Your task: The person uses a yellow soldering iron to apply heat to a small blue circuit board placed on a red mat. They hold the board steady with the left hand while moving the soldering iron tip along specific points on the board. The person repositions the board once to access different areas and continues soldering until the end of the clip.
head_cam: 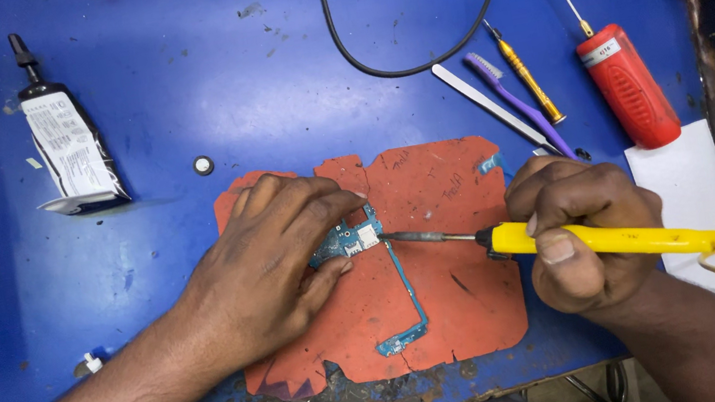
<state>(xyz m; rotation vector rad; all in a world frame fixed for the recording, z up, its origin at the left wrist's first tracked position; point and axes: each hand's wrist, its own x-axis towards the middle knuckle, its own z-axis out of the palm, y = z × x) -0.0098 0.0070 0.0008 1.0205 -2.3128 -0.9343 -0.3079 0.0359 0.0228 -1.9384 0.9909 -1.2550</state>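
Lots of bright colours on my blue surface [166,78].

My soldering iron [612,239] is yellow, and the mat [450,244] under it is orange-red with dark scribbles. The little board [349,240] I press is blue-green. I see a red tool [628,86], a purple brush [519,104], a black cable [431,60], white paper [690,186], and a black-and-white tube [66,142].

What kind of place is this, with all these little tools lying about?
Most likely a small electronics repair bench. The right hand holds a yellow soldering iron to a small circuit board, which the left hand steadies on an orange mat; a precision screwdriver lies nearby.
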